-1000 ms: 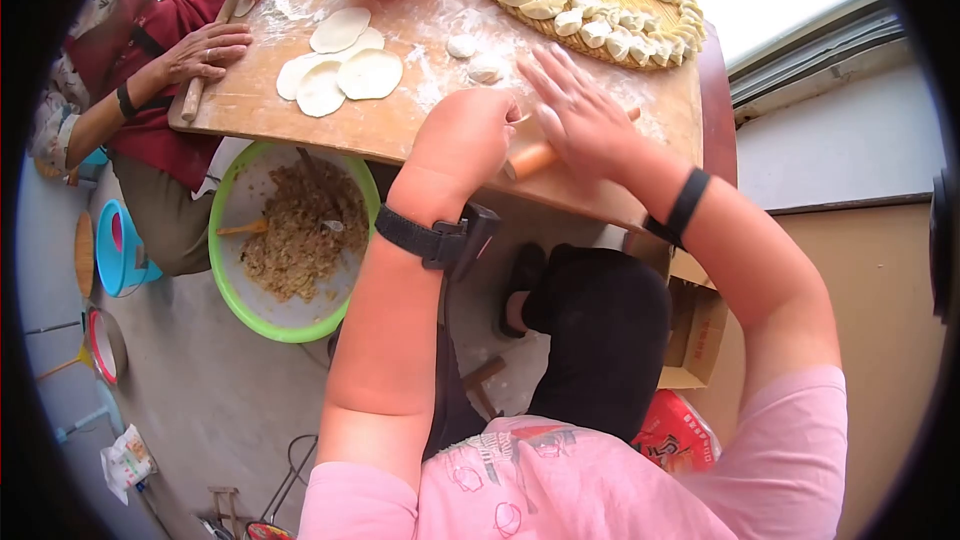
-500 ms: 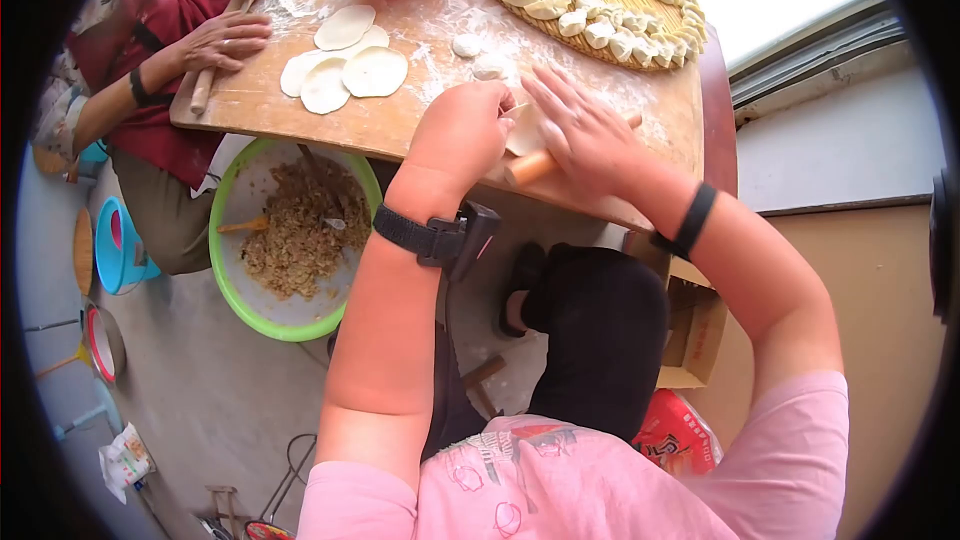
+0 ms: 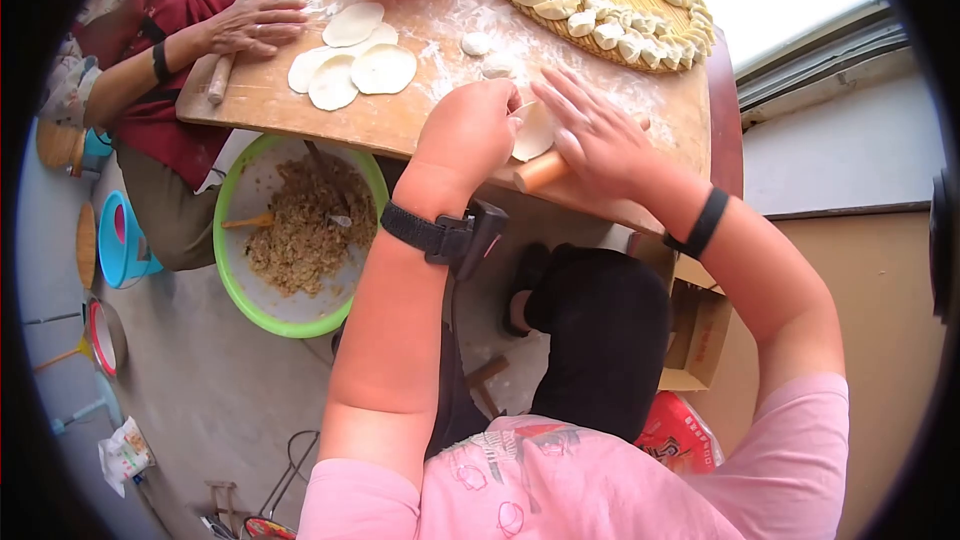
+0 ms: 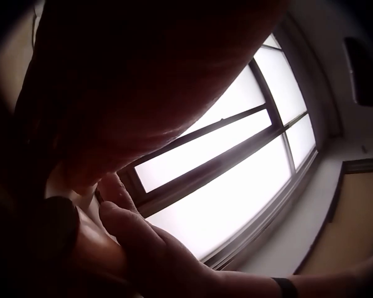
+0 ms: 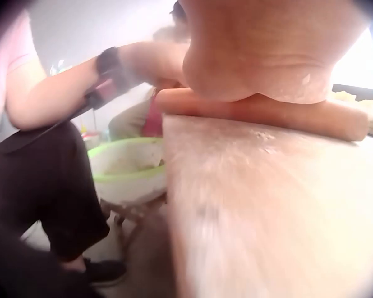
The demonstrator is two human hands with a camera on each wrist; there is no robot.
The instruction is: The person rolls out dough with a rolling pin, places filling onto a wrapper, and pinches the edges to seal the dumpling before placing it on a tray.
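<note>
The left grip point(image 3: 468, 130) is curled, its fingertips pinching the left edge of a round dough wrapper point(image 3: 533, 130) that lies flat on the floured wooden bench point(image 3: 400, 120). The right grip point(image 3: 600, 135) is released: its fingers are stretched straight and its palm presses down on a wooden rolling pin point(image 3: 540, 172). The pin lies slantwise over the wrapper's near side, with one end sticking out between the two grips at the near edge of the bench. The wrapper thus sits between the grips, touching both the left fingertips and the pin. In the right wrist view the heel of the right grip point(image 5: 267, 49) rests on top of the rolling pin point(image 5: 323, 117), which lies on the bench point(image 5: 267, 205).

Farther along the bench lie two small dough pieces point(image 3: 497, 67), a stack of rolled wrappers point(image 3: 350, 65) and a round tray of folded dumplings point(image 3: 600, 0). A green bowl of filling point(image 3: 230, 290) stands below the bench edge, near the left forearm
</note>
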